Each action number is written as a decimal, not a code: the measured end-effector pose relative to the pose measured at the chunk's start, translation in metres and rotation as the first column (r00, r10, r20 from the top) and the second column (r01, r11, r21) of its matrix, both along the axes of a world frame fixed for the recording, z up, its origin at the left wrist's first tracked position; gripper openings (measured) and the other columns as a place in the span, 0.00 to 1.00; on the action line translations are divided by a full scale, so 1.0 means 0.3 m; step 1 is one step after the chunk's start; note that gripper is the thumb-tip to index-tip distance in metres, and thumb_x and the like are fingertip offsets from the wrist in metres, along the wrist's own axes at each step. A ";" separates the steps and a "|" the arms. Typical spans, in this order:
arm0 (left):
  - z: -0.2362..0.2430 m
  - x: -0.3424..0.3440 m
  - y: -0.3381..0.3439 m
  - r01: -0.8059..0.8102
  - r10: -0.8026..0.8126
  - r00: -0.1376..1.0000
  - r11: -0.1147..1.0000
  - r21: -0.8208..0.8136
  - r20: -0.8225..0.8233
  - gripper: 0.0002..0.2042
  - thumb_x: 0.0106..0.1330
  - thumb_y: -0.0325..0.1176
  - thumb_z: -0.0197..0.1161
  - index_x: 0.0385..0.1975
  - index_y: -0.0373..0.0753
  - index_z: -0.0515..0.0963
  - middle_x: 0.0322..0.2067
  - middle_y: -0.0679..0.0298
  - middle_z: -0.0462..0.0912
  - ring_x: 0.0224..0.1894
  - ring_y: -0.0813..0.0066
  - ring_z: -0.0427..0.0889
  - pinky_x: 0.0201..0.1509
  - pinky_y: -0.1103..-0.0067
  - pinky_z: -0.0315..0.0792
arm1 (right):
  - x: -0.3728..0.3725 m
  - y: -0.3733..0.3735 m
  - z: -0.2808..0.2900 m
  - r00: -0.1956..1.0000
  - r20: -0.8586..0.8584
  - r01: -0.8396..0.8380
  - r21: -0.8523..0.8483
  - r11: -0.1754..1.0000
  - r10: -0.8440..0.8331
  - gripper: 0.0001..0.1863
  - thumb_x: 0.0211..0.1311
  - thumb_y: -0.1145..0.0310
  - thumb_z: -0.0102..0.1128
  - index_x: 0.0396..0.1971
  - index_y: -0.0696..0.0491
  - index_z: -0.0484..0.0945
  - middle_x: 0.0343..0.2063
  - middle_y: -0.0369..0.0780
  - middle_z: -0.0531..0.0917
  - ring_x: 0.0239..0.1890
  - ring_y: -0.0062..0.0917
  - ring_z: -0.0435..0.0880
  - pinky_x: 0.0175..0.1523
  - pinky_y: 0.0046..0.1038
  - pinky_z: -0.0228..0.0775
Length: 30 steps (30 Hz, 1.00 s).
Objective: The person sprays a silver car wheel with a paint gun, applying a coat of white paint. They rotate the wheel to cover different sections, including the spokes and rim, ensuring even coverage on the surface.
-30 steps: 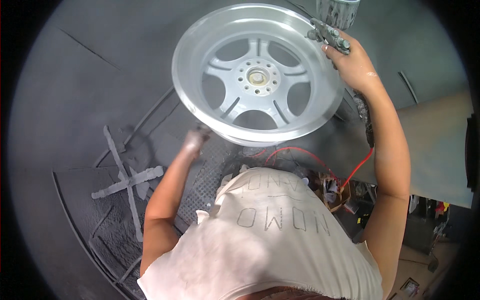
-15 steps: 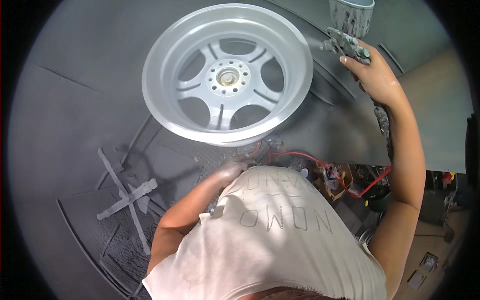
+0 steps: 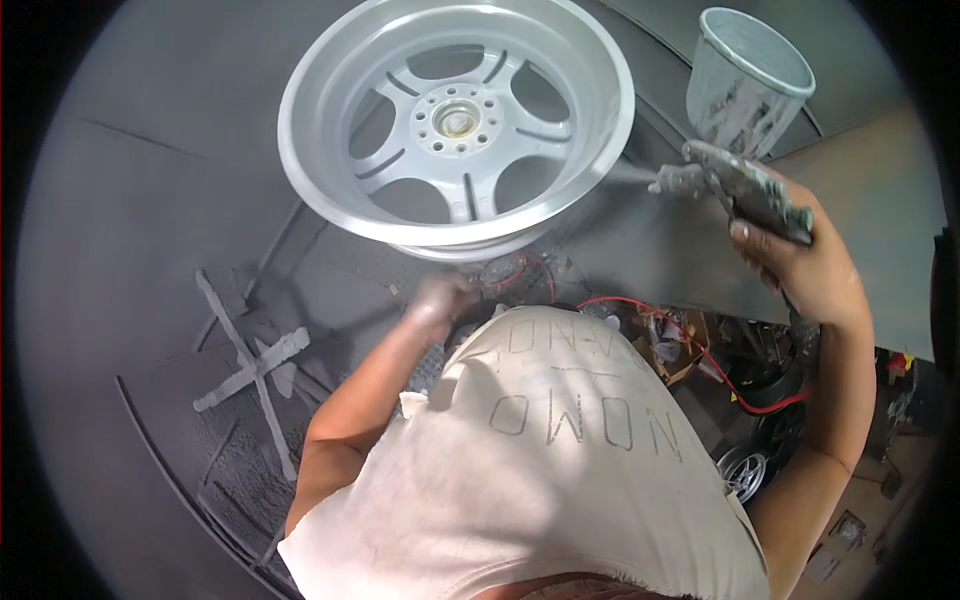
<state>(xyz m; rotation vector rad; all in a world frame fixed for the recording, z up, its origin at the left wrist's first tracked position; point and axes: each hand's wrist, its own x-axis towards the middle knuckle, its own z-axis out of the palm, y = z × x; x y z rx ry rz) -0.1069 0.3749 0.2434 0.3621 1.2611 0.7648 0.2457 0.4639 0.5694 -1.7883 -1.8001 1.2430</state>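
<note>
A silver car wheel rim (image 3: 459, 122) lies face up in front of me, its several spokes and bolt holes showing. My right hand (image 3: 815, 270) is wrapped round a paint-crusted spray gun (image 3: 755, 190) to the right of the rim. A smeared white cup (image 3: 745, 100) sits on top of the gun. Pale mist leaves the nozzle toward the rim's right side. Below the rim's near edge is my left hand (image 3: 440, 305), dusted grey and blurred. Its fingers cannot be made out, nor whether it holds anything.
A grey-coated cross-shaped stand (image 3: 257, 370) is at the left. A red hose (image 3: 715, 365) runs behind my right forearm. Past it are a cardboard box (image 3: 690, 345) and another wheel (image 3: 742, 470). Grey sheeting (image 3: 130, 220) spreads across the left.
My right hand and the spray gun have come lower and nearer, and mist now shows at the nozzle. The rim's spokes have turned. My left hand has shifted slightly left and up.
</note>
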 end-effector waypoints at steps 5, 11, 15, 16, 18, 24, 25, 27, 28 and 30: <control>0.081 0.177 0.007 0.434 -0.441 0.895 0.897 0.088 0.076 0.23 0.66 0.26 0.51 0.63 0.33 0.73 0.60 0.53 0.77 0.63 0.64 0.74 0.67 0.73 0.68 | -0.009 -0.018 -0.007 0.978 -0.105 -0.185 -0.028 0.982 0.181 0.28 0.59 0.73 0.69 0.60 0.61 0.74 0.41 0.39 0.81 0.42 0.22 0.77 0.49 0.26 0.66; 0.075 0.078 -0.044 0.513 -0.515 0.856 0.843 0.159 -0.032 0.20 0.74 0.36 0.51 0.61 0.34 0.77 0.61 0.55 0.77 0.62 0.67 0.74 0.68 0.74 0.67 | -0.166 -0.017 -0.004 0.911 -0.185 -0.383 -0.053 0.922 0.368 0.27 0.56 0.75 0.71 0.57 0.63 0.77 0.49 0.49 0.85 0.52 0.33 0.83 0.59 0.32 0.71; 0.007 0.024 -0.089 0.429 -0.431 0.901 0.873 0.233 -0.045 0.19 0.75 0.38 0.52 0.58 0.36 0.78 0.57 0.56 0.79 0.59 0.68 0.77 0.66 0.74 0.70 | -0.274 -0.003 -0.042 0.814 -0.143 -0.528 0.220 0.820 0.562 0.27 0.58 0.75 0.71 0.58 0.61 0.76 0.50 0.47 0.85 0.53 0.32 0.83 0.60 0.31 0.71; -0.044 0.017 -0.092 0.357 -0.364 0.931 0.916 0.185 0.003 0.17 0.74 0.36 0.52 0.56 0.36 0.79 0.56 0.56 0.80 0.58 0.68 0.78 0.64 0.74 0.71 | -0.306 -0.007 -0.059 0.791 -0.161 -0.547 0.247 0.800 0.590 0.27 0.58 0.75 0.71 0.59 0.61 0.75 0.51 0.46 0.85 0.53 0.31 0.83 0.60 0.31 0.71; -0.110 -0.003 -0.087 0.206 -0.213 0.973 0.975 0.079 0.088 0.15 0.71 0.31 0.53 0.52 0.35 0.80 0.52 0.58 0.82 0.55 0.69 0.80 0.61 0.73 0.74 | -0.361 0.019 -0.078 0.782 -0.229 -0.546 0.197 0.814 0.580 0.26 0.60 0.75 0.69 0.60 0.60 0.75 0.49 0.44 0.84 0.51 0.28 0.81 0.57 0.29 0.70; -0.212 -0.351 0.065 -0.301 0.311 0.949 0.942 0.152 -0.046 0.22 0.58 0.20 0.48 0.55 0.31 0.73 0.45 0.59 0.82 0.44 0.68 0.80 0.50 0.72 0.76 | -0.556 0.092 -0.150 0.704 -0.411 -0.561 0.177 0.808 0.579 0.25 0.67 0.70 0.64 0.62 0.60 0.73 0.27 0.30 0.77 0.25 0.12 0.71 0.30 0.19 0.65; -0.134 -0.389 0.100 -0.352 0.367 0.930 0.907 0.232 -0.019 0.22 0.58 0.20 0.48 0.55 0.31 0.72 0.44 0.58 0.81 0.43 0.68 0.80 0.49 0.72 0.76 | -0.593 0.104 -0.173 0.710 -0.391 -0.544 0.223 0.809 0.585 0.25 0.67 0.70 0.65 0.62 0.60 0.73 0.27 0.30 0.77 0.25 0.12 0.71 0.30 0.19 0.65; -0.051 -0.415 0.122 -0.402 0.409 0.912 0.864 0.304 0.042 0.23 0.58 0.20 0.48 0.56 0.31 0.71 0.43 0.58 0.80 0.42 0.67 0.78 0.49 0.71 0.75 | -0.647 0.135 -0.205 0.714 -0.362 -0.507 0.323 0.799 0.600 0.24 0.67 0.70 0.64 0.61 0.60 0.73 0.27 0.29 0.77 0.25 0.11 0.71 0.30 0.18 0.64; -0.035 -0.375 0.119 -0.367 0.374 0.927 0.905 0.216 0.009 0.23 0.58 0.20 0.48 0.56 0.32 0.71 0.43 0.58 0.79 0.42 0.68 0.78 0.50 0.71 0.75 | -0.671 0.152 -0.216 0.719 -0.343 -0.487 0.372 0.790 0.604 0.24 0.67 0.70 0.64 0.61 0.60 0.74 0.28 0.29 0.77 0.25 0.11 0.71 0.29 0.18 0.63; -0.014 -0.243 0.076 -0.290 0.291 0.956 0.957 0.029 -0.049 0.23 0.59 0.21 0.49 0.57 0.32 0.70 0.43 0.59 0.79 0.42 0.68 0.78 0.51 0.70 0.74 | -0.712 0.185 -0.231 0.720 -0.351 -0.449 0.422 0.788 0.599 0.22 0.68 0.70 0.63 0.60 0.60 0.74 0.27 0.29 0.77 0.25 0.10 0.71 0.28 0.17 0.63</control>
